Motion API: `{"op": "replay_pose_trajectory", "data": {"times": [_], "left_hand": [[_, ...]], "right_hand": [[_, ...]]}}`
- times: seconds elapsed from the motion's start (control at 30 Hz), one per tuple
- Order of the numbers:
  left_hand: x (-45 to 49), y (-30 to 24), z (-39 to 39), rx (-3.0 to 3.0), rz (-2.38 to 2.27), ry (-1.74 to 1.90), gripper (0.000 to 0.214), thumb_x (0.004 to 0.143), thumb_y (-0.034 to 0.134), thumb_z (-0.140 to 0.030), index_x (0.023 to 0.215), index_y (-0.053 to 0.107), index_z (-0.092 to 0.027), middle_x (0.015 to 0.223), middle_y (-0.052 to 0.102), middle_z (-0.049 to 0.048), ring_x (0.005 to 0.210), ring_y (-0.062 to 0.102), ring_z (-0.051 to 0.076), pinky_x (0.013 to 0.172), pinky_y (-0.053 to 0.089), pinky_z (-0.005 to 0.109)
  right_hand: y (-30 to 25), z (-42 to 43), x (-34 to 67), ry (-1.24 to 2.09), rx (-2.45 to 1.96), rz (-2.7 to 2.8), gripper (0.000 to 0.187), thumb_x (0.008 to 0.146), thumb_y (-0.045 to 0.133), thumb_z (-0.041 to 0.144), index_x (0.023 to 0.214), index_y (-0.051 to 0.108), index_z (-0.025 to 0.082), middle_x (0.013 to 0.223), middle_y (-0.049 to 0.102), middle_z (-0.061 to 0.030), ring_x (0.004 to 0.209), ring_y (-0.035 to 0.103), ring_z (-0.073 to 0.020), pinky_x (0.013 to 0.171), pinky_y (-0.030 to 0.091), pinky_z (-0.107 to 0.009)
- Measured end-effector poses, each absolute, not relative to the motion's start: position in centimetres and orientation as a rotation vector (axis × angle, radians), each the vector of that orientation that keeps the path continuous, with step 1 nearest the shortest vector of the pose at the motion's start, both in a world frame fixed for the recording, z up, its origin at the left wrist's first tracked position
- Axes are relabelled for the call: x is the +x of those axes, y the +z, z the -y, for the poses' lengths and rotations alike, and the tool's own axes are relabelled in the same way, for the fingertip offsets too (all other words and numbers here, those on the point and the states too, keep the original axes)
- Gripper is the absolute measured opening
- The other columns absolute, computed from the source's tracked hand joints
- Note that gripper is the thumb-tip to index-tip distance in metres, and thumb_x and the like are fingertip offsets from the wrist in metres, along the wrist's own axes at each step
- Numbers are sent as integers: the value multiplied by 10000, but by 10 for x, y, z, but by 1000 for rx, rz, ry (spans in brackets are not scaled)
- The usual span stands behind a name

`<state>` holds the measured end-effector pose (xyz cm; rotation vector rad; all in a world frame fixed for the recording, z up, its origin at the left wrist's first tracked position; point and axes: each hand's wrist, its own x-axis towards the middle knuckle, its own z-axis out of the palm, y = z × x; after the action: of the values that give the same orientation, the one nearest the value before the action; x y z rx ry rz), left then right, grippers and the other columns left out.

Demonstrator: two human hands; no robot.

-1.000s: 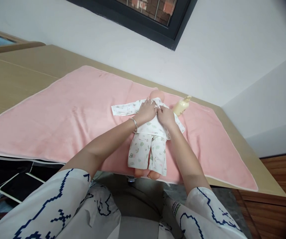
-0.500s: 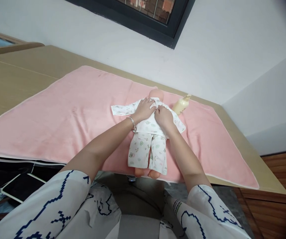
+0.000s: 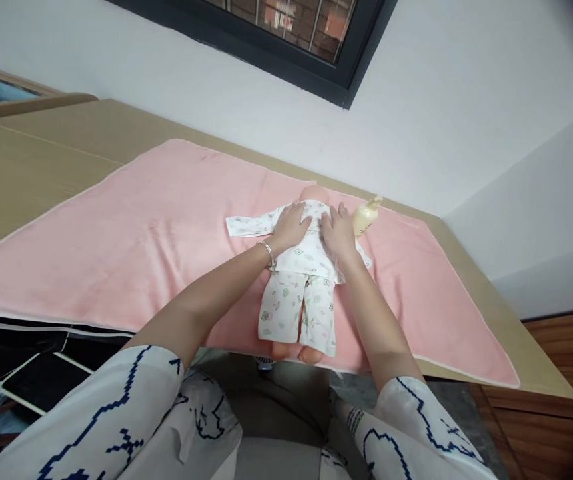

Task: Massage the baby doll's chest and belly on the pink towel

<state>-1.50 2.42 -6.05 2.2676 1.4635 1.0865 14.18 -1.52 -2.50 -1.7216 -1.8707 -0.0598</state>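
A baby doll lies on a pink blanket (image 3: 131, 233), its bare feet (image 3: 310, 355) towards me and its head (image 3: 315, 193) away. It wears a white printed shirt (image 3: 302, 259) and matching trousers (image 3: 282, 313). Flat on the chest at the left rests my left hand (image 3: 290, 227), fingers stretched out. My right hand (image 3: 338, 232) lies open over the right side of the shirt, fingers apart and partly hiding that sleeve. The left sleeve (image 3: 247, 225) is spread out sideways. Just beyond my right hand, a pale yellow bottle (image 3: 366, 216) lies tilted on the blanket.
The blanket covers much of a wooden table (image 3: 56, 150) and hangs at its front edge. A white wall with a dark window frame (image 3: 311, 73) rises behind. Wooden drawers (image 3: 551, 413) stand at the lower right, a wooden-edged bed or box (image 3: 41, 101) at far left.
My right hand has opened from a closed grip at the shirt's neckline and shifted slightly right. My left hand stays on the chest. The view has tipped slightly.
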Motion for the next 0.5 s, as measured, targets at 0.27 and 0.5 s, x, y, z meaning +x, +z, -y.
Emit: {"op": "replay_pose_trajectory", "data": {"times": [0.27, 0.5], "left_hand": [[-16, -62, -25, 2284, -1458, 1114, 481, 1040, 273, -286, 1416, 538, -145, 1500, 566, 107, 1457, 444, 213, 1245, 317, 387], [-16, -64, -30, 2315, -1457, 1094, 459, 1036, 299, -292, 1387, 570, -172, 1484, 582, 93, 1422, 479, 215, 1243, 321, 395]], "right_hand": [[-30, 10, 133, 187, -1621, 1982, 578, 1034, 271, 505, 1414, 578, 195, 1573, 469, -136, 1525, 335, -298, 1228, 265, -572], [-31, 12, 134, 60, -1586, 1944, 564, 1021, 329, 437, 1491, 492, 172, 1621, 394, -138, 1558, 255, -309, 1237, 247, -582]]}}
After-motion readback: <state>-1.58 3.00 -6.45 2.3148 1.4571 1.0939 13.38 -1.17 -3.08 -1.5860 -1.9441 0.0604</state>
